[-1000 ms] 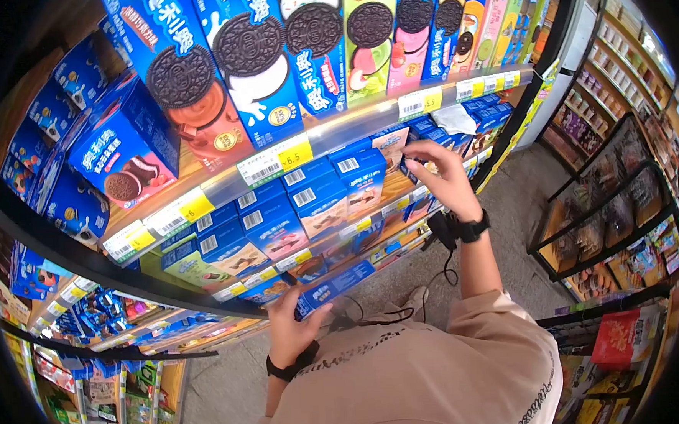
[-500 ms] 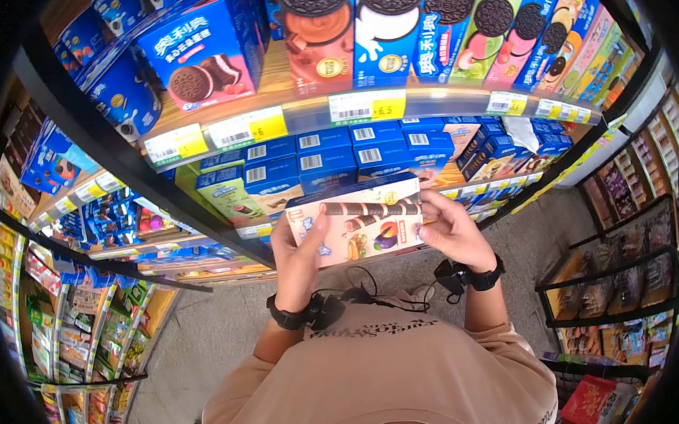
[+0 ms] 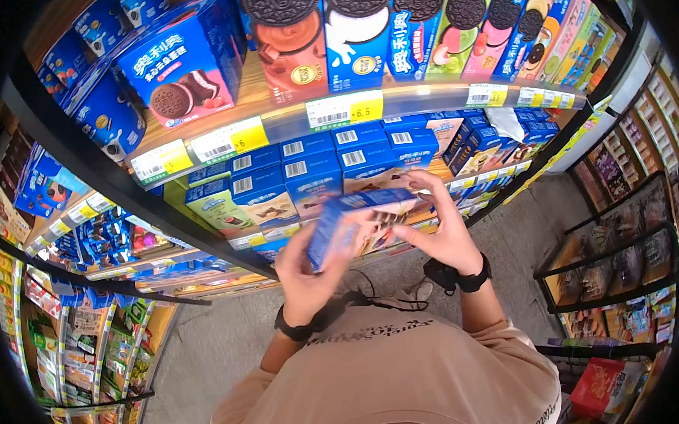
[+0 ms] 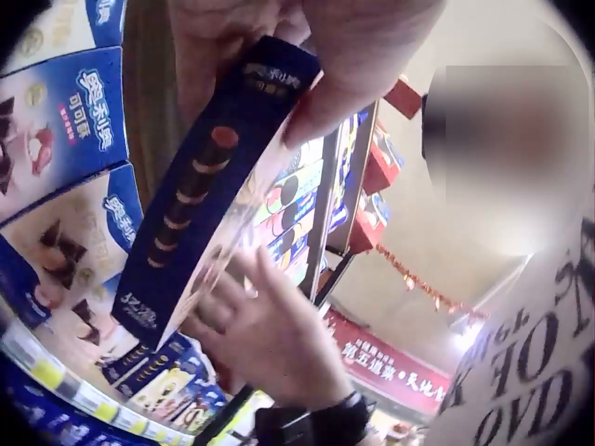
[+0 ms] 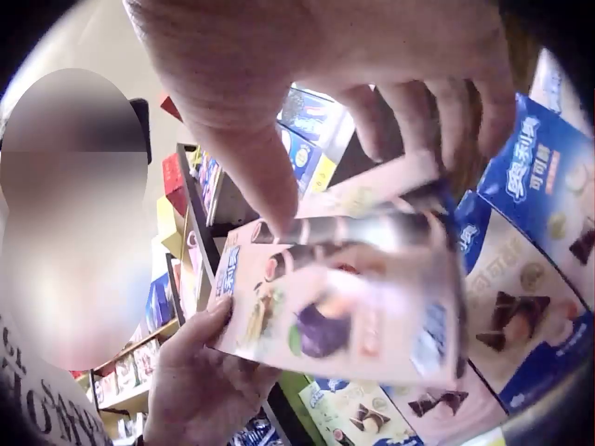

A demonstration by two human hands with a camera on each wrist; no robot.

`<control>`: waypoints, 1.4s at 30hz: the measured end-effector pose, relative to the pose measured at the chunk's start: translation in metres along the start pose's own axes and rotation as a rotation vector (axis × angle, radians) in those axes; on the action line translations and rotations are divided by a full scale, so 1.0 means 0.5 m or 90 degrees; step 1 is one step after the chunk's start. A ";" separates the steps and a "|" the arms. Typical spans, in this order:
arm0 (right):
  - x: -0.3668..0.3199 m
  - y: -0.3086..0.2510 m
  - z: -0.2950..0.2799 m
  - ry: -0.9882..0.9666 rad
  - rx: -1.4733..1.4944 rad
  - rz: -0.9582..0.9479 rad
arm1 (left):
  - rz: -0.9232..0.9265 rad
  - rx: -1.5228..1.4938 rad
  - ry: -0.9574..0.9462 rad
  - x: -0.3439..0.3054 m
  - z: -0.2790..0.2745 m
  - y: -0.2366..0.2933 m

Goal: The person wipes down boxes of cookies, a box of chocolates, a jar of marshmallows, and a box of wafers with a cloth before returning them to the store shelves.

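The box (image 3: 371, 224) is flat and long, and it looks shut. It is up in the air, tipped on a slant, with one end in the left hand (image 3: 304, 275). Its big face (image 5: 372, 279) is light pink, with dark striped rolls (image 5: 321, 229) and a round purple fruit (image 5: 325, 327) on it. One long thin side (image 4: 191, 204) is dark blue, with a row of rolls and white words. It looks blurry.

I wore a tan short-sleeved T-shirt (image 3: 386, 374) | dark lettering (image 3: 376, 331) crossed its chest | my black wristbands (image 3: 475, 275) carried black modules (image 3: 441, 276) | thin black cables (image 3: 370, 287) hung in front
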State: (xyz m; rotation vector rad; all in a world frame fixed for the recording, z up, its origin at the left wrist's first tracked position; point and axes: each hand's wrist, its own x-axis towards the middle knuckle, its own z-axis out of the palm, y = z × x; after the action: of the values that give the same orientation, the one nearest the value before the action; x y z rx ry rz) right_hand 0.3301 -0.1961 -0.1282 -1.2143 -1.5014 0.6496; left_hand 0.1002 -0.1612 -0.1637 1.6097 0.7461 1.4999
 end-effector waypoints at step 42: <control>-0.031 0.335 -0.054 0.363 -0.359 0.052 | -0.001 0.181 -0.380 -0.028 0.069 -0.026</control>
State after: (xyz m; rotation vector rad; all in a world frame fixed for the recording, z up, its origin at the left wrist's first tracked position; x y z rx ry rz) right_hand 0.4134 -0.1590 -0.2722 -1.7142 -1.1727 -0.1026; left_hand 0.1336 -0.1717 -0.1817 2.1257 0.6287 0.8502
